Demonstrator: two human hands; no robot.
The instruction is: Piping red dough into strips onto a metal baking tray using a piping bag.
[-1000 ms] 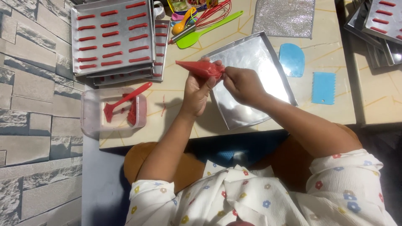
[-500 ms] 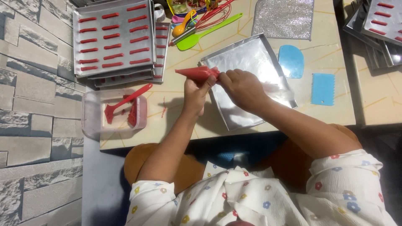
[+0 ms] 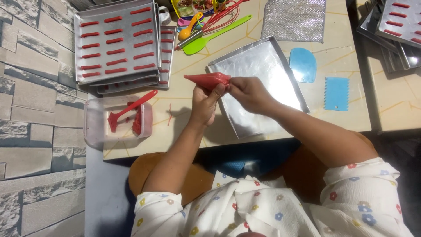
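- Your left hand [image 3: 205,104] grips the red piping bag [image 3: 207,80] from below, fingers curled around its wide end.
- Your right hand [image 3: 249,93] pinches the same end of the bag from the right, so both hands are closed on it.
- That bag lies level, its tip pointing left, above the left edge of the empty metal tray [image 3: 258,83] on the table [image 3: 184,109].
- Left of your hands stands a clear plastic tub [image 3: 94,127] with a red spatula [image 3: 129,109] resting in it.
- Farther left sits a stack of baking trays [image 3: 116,41] lined with piped red strips.
- Right of the empty tray lie a blue round scraper [image 3: 302,64] and a blue toothed scraper [image 3: 337,93].
- A green spatula [image 3: 210,35] lies at the far side.
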